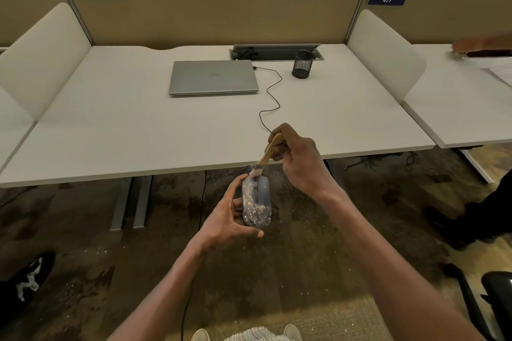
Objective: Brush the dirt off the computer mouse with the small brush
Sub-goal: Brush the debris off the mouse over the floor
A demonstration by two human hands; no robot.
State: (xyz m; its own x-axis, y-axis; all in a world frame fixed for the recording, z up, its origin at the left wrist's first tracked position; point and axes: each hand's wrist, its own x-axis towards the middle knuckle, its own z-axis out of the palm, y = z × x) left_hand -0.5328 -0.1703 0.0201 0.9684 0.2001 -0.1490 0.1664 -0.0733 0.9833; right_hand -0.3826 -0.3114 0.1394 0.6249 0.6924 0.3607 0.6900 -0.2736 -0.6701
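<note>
Out past the surface (194, 130) edge, over the floor, the left hand (230, 219) grips the computer mouse (256, 203), long axis pointing away from the person. Right hand (300, 163) pinches the small brush (267, 155), bristles touching the far end, so I'd guess strokes pull back toward the dirty near half.

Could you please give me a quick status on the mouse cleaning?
Left hand holds the mouse out over the floor. Right hand grips the brush, bristles at the mouse's front end. Dirt speckles its top. Nothing in the way.
</note>
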